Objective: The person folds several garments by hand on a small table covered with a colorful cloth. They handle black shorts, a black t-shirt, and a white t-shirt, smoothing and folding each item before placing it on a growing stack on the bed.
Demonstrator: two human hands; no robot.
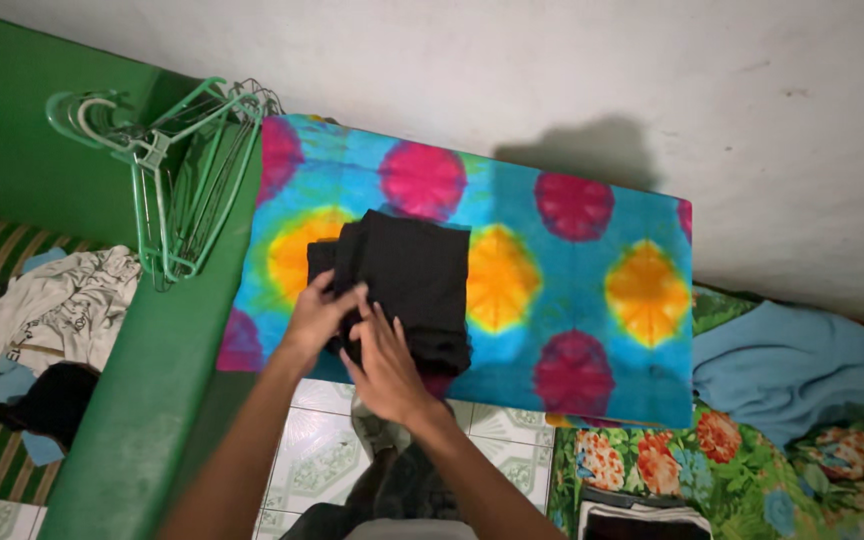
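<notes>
A folded black garment [414,280] lies on a board covered with a bright tie-dye cloth [572,290] of blue, pink and yellow. My left hand [320,315] grips the garment's near left edge, fingers curled over the fabric. My right hand [384,365] rests flat on the near edge of the same garment, fingers spread and pressing down. Both forearms reach in from the bottom of the view.
Several green hangers [177,170] lie on a green ledge [142,400] to the left. A white shirt [47,310] and dark clothes lie further left. A blue cloth [787,365] sits on floral bedding [742,470] at right. Tiled floor [317,450] shows below.
</notes>
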